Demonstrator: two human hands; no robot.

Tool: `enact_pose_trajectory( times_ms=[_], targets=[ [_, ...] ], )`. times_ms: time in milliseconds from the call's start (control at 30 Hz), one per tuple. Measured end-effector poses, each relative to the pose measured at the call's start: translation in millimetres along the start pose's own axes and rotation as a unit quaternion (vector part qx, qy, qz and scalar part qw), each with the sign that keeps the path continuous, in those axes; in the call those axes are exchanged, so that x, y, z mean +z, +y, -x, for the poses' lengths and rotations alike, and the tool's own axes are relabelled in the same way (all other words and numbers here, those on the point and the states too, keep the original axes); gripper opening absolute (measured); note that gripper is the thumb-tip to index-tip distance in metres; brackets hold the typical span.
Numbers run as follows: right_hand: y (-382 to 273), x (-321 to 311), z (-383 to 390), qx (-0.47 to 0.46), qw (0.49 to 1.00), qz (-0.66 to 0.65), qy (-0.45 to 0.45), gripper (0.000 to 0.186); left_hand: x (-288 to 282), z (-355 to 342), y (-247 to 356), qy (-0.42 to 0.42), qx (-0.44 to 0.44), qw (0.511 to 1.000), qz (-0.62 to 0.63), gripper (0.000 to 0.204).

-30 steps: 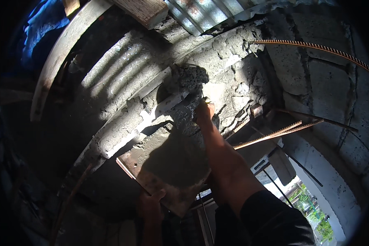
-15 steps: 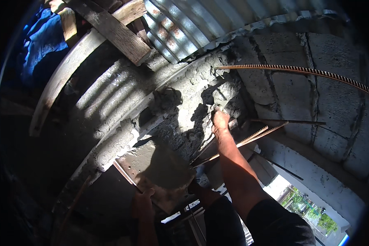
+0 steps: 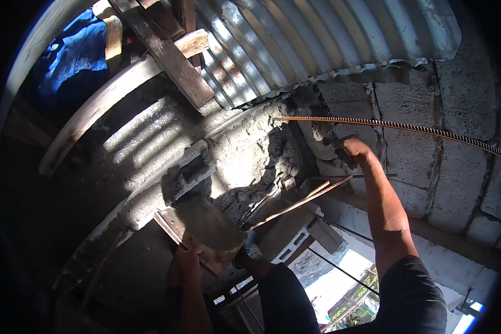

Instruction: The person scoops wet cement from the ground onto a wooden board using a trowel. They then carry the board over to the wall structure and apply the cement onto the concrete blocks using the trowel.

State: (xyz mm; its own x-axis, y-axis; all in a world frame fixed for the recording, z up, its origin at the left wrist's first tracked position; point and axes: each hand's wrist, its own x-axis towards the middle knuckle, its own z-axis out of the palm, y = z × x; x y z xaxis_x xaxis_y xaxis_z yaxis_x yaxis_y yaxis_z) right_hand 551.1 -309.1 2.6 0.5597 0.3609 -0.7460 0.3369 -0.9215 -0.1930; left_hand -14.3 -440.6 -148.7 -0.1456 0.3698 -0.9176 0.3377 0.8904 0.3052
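My left hand is closed on the lower edge of a flat board, which is tilted and coated with grey mortar. My right arm reaches out to the right. My right hand is closed close to the grey block wall, below a ribbed steel bar. A dark shape sits under its fingers, too shaded to name. Left of that hand, rough wet mortar covers the sunlit top of the masonry. A hollow concrete block lies beside the mortar.
The ribbed rebar juts out across the block wall. More rebar ends stick out below it. Corrugated metal sheet hangs overhead, next to wooden planks and a blue tarp. My knee is at the bottom.
My right hand has moved right, from the mortar bed to beside the block wall. The view has shifted, and my left hand still holds the board.
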Motion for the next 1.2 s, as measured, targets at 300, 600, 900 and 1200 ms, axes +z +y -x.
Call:
enact_pose_trajectory(
  times_ms=[300,600,900,1200],
  targets=[
    [-90,-28,-6,0.022,0.888,0.455,0.059,0.023,12,3,-7,-0.024,0.014,0.995,0.1,0.045],
    [-16,-32,-43,-0.257,0.788,0.503,0.246,0.031,28,-12,-13,-0.029,0.026,0.994,0.098,0.049],
    [71,45,-49,-0.074,0.933,0.26,0.238,0.036,23,2,13,-0.027,-0.002,0.99,0.135,0.046],
    [14,58,-93,-0.032,0.909,0.324,0.261,0.031,25,-10,-6,0.028,-0.057,0.998,-0.006,0.045]
  ],
)
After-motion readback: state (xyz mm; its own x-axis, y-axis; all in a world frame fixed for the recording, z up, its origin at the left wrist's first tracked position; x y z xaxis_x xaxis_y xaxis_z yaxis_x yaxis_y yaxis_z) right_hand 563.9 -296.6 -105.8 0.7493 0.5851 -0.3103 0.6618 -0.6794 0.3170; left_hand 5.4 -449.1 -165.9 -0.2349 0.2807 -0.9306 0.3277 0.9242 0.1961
